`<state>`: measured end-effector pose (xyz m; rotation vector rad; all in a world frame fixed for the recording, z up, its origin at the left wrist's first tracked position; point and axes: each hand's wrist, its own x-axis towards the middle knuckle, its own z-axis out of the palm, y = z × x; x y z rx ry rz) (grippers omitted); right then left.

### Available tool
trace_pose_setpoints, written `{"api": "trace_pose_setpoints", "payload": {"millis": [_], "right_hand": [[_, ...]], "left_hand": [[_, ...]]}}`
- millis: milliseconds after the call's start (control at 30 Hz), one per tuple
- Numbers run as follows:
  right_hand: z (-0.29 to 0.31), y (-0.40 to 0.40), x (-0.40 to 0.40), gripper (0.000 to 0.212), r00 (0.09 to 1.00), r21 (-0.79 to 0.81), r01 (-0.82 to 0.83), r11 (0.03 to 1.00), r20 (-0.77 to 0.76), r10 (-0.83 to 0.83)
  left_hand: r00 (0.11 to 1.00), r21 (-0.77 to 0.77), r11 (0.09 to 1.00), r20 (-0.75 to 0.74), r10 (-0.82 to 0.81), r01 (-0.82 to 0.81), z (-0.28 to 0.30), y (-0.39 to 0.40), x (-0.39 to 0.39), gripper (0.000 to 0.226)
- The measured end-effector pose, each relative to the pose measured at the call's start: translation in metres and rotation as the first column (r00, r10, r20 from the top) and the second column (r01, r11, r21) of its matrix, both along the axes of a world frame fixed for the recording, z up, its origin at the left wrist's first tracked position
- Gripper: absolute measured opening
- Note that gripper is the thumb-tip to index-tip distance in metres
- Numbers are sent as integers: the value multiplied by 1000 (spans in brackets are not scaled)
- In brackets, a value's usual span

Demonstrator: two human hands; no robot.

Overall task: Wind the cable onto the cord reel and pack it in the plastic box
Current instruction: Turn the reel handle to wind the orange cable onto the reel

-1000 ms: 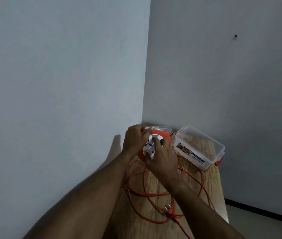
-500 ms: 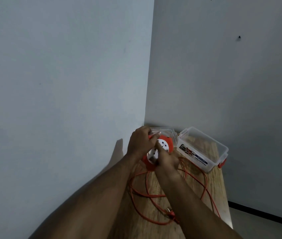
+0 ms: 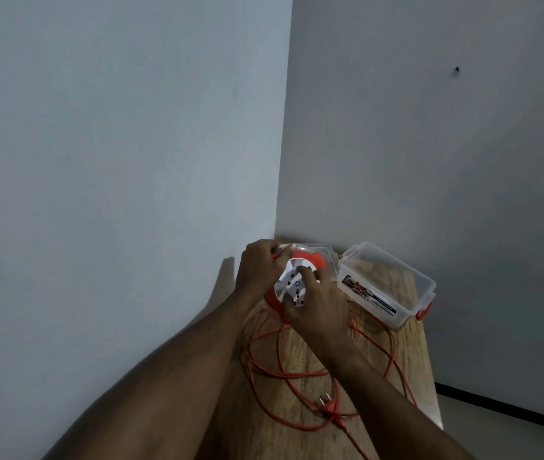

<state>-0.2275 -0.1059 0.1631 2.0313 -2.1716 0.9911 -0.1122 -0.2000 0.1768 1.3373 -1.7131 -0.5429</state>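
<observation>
- Both forearms reach forward from the near edge over the wooden table [image 3: 406, 346], meeting at the far left corner by the walls.
- The left hand [image 3: 257, 270] curls closed around the far left rim of the orange cord reel [image 3: 292, 282], holding it tilted.
- The right hand [image 3: 320, 303] grips the reel's near right side, fingertips [image 3: 307, 272] on its white socket face.
- The orange cable [image 3: 284, 373] lies in loose loops on the table, its plug [image 3: 328, 405] near the front.
- The open plastic box [image 3: 387, 283] sits right of the reel, close to the table's right edge.

plastic box [image 3: 393, 287] | printed side label [image 3: 368, 294] | lettering too small and blurred to read
</observation>
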Motion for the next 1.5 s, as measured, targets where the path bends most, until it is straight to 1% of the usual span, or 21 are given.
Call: {"api": "trace_pose_setpoints", "payload": {"millis": [67, 167, 333, 433, 500, 567, 633, 667, 733, 800, 833, 867, 900, 933, 967, 1000, 1033, 1133, 1233, 1367, 1500], "right_hand": [[-4, -4, 3, 69, 997, 52, -6, 999, -72, 9], [-6, -12, 0, 65, 999, 97, -28, 995, -35, 32], [-7, -15, 0, 48, 945, -2, -66, 998, 321, 63], [-7, -15, 12, 51, 811, -68, 93, 993, 583, -36], [-8, -18, 20, 60, 615, 54, 240, 969, 764, -194], [-12, -26, 24, 65, 242, 330, 288, 899, 883, -402], [-10, -37, 27, 66, -217, 483, 84, 871, 862, -457], [-6, -41, 26, 67, -409, 460, -32, 888, 804, -431], [1, -49, 22, 66, -591, 445, -83, 892, 698, -404], [12, -39, 20, 51, -530, 422, -59, 904, 754, -387], [16, -31, 21, 42, -402, 422, -13, 906, 828, -391], [17, -17, 20, 36, -178, 412, 89, 907, 902, -392], [14, -5, 19, 34, 143, 324, 216, 921, 923, -358], [13, 7, 19, 34, 489, 167, 277, 946, 823, -289], [11, 15, 18, 36, 753, -9, 255, 967, 629, -193], [12, 19, 16, 38, 901, -135, 187, 973, 419, -115], [9, 17, 13, 42, 969, -184, 110, 977, 239, -64], [6, 3, 9, 55, 996, -73, 56, 996, -66, -61], [3, -8, 3, 60, 987, 35, 70, 997, -146, -64], [2, -17, -2, 55, 999, 61, 28, 998, -32, -26], [-5, -19, 2, 52, 960, -45, -9, 999, 278, 21]], "left_hand": [[1000, -11, 1000, -2, -17, 17, -1, 1, -5, 30], [999, -22, 999, 24, -33, 34, -2, 2, -7, 30], [999, -27, 1000, 50, -11, 12, 0, 6, -2, 38], [996, -50, 999, 85, -14, 19, 2, 6, -3, 42], [992, -72, 997, 124, -12, 21, 0, 4, -4, 42], [985, -88, 996, 169, -19, 35, -3, 3, -7, 40], [979, -104, 994, 202, -22, 44, -9, 2, -10, 44], [978, -105, 993, 206, -21, 44, -11, 2, -11, 45], [981, -100, 995, 192, -6, 26, -12, 2, -10, 45], [992, -73, 997, 125, 6, 3, -10, 1, -6, 39], [997, -58, 998, 76, 16, -11, -9, 0, -4, 36], [999, -43, 999, 31, 29, -27, -9, -1, -3, 34], [999, -27, 999, -2, 38, -38, -7, -2, -2, 34], [999, -17, 999, -19, 42, -43, -5, -2, -1, 35], [999, -12, 999, -26, 41, -42, -4, -4, -1, 36], [999, -9, 999, -27, 37, -37, -2, -5, -1, 38], [999, -10, 999, -30, 32, -32, -1, -5, -2, 39], [999, -15, 1000, -34, 10, -10, 0, -1, -7, 34], [999, -11, 1000, -32, 5, -6, -4, 1, -11, 30], [1000, -48, 999, -2, 11, -12, -5, 2, -8, 32], [999, -48, 999, 29, 25, -23, -4, 0, -2, 38]]}}
